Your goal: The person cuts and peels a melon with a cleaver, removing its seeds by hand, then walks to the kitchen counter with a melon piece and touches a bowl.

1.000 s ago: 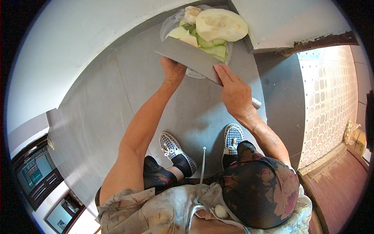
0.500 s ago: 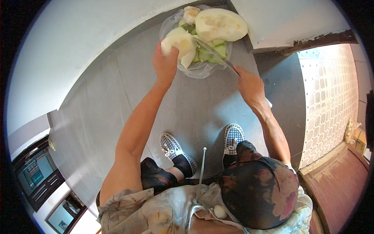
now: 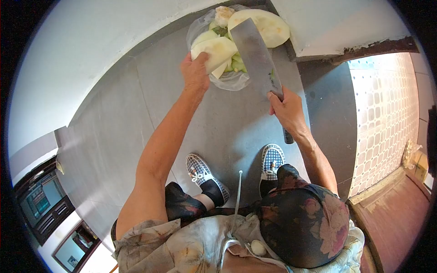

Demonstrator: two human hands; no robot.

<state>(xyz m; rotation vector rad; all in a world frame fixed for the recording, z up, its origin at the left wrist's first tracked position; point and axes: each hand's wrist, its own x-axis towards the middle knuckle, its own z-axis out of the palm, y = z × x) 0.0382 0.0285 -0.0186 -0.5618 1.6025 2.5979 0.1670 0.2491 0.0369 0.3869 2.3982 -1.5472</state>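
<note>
My left hand [image 3: 195, 73] grips a pale melon piece [image 3: 217, 51], thumb on its upper face, at the left side of a clear plastic bag [image 3: 234, 83]. To the right, my right hand [image 3: 287, 108] is closed round the handle end of a broad cleaver [image 3: 256, 54]. The blade points up and left, its flat face showing, and covers part of the bag and of a large pale melon half [image 3: 273, 31]. Green peel pieces [image 3: 236, 63] lie on the bag, and a small whitish lump [image 3: 223, 16] sits at its top.
Grey tiles [image 3: 154, 91] make up the floor. A white wall edge [image 3: 318, 27] rises at the upper right, beyond the bag. My checked shoes [image 3: 273, 159] stand below my hands. A patterned tile surface [image 3: 387, 113] and a reddish-brown board [image 3: 396, 218] are at the right.
The melon piece has come up into view in my left hand. The cleaver has swung from lying across the bag to pointing upward, its flat side now showing, and my right hand has moved slightly down.
</note>
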